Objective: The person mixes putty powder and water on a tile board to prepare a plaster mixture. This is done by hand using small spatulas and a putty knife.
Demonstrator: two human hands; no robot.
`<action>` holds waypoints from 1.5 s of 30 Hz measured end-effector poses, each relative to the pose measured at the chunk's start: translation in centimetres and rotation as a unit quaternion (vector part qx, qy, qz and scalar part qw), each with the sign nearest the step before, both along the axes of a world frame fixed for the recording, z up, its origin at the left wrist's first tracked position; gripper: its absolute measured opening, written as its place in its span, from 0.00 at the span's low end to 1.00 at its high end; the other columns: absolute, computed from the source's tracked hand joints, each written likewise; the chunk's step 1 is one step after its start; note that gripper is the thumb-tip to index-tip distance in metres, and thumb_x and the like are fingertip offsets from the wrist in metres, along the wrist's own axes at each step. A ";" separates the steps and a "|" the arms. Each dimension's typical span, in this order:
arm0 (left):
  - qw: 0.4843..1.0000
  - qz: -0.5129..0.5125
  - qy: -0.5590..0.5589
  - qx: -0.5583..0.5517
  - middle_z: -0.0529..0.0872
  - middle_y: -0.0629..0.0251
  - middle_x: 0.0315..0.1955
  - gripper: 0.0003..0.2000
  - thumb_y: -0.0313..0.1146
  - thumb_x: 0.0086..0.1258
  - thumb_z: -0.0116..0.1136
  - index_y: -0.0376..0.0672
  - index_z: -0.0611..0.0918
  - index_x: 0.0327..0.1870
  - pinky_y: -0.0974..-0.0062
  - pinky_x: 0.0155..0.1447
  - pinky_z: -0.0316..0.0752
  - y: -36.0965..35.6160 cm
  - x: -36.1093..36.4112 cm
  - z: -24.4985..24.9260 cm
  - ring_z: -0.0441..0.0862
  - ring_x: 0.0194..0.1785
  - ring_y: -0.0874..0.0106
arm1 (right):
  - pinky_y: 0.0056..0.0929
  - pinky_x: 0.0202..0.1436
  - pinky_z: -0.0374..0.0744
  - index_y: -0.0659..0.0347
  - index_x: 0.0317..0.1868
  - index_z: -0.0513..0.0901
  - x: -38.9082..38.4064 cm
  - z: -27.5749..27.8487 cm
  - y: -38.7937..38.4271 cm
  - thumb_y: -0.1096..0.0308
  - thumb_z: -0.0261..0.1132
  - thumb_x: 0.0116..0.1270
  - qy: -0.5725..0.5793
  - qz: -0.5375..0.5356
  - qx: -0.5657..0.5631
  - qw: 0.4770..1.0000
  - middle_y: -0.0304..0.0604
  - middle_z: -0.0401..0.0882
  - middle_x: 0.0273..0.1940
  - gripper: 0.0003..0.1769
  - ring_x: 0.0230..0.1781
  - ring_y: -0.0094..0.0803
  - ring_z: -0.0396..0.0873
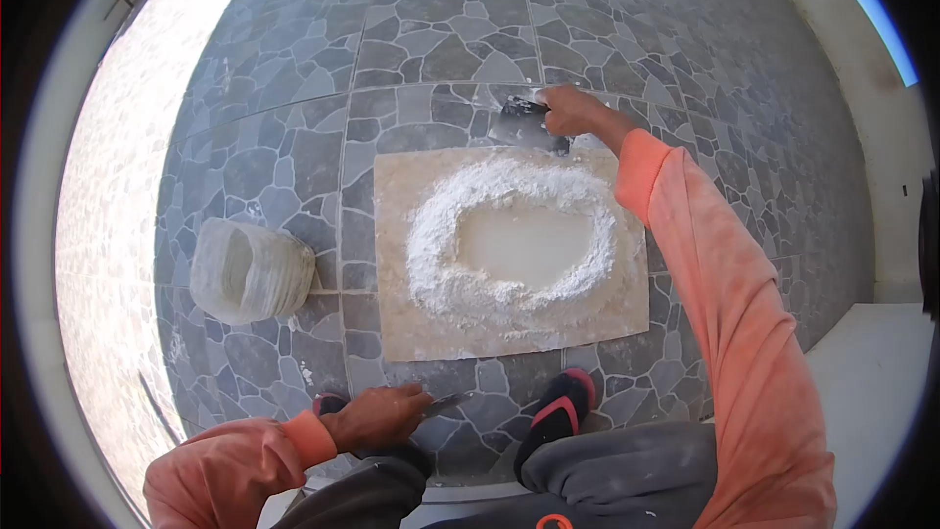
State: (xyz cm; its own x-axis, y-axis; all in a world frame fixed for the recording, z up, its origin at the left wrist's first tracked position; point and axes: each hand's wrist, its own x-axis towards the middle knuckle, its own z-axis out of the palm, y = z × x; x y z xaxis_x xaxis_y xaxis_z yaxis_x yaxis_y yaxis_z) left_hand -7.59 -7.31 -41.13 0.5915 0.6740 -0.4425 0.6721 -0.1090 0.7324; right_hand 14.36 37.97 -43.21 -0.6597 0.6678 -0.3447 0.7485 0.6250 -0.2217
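A ring of white powder (441,206) lies on a tan board (392,348) on the floor. Inside the ring is a pool of pale liquid (529,243). My right hand (574,111) grips a wide, dark putty knife (524,127) just beyond the board's far edge, its blade smeared with white. Near my left knee, my left hand (382,416) is closed around a second, narrower putty knife (448,404), whose blade points right, short of the board's near edge. Its handle is hidden in the fingers.
A whitish plastic bucket (274,274) stands left of the board. The stone-patterned tile floor (441,49) carries some white specks. My feet, in black and pink sandals (568,402), are at the near side. Bright sunlit ground (108,235) runs along the left, a wall (832,49) along the right.
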 end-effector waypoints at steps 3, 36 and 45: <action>1.000 -0.013 -0.013 -0.022 0.78 0.51 0.38 0.13 0.32 0.66 0.57 0.37 0.76 0.49 0.53 0.38 0.77 -0.7 0.3 -0.3 0.81 0.34 0.46 | 0.49 0.51 0.77 0.66 0.50 0.80 -0.4 -0.8 -0.4 0.75 0.54 0.55 -0.004 0.031 0.019 0.999 0.64 0.82 0.44 0.21 0.48 0.59 0.80; 0.998 -0.004 -0.069 -0.014 0.78 0.49 0.37 0.12 0.30 0.67 0.56 0.35 0.76 0.48 0.54 0.40 0.76 0.2 1.8 -0.9 0.81 0.37 0.47 | 0.45 0.49 0.75 0.67 0.52 0.77 -2.7 -4.2 -0.4 0.72 0.56 0.51 -0.004 0.092 -0.110 0.990 0.60 0.82 0.44 0.25 0.46 0.53 0.80; 0.996 -0.043 -0.069 -0.027 0.79 0.49 0.39 0.12 0.30 0.67 0.55 0.35 0.76 0.49 0.53 0.42 0.77 -1.1 2.6 -1.3 0.80 0.39 0.46 | 0.45 0.54 0.76 0.65 0.57 0.76 -2.0 -0.5 -3.4 0.71 0.55 0.52 -0.024 0.086 -0.079 0.993 0.61 0.82 0.47 0.28 0.51 0.54 0.79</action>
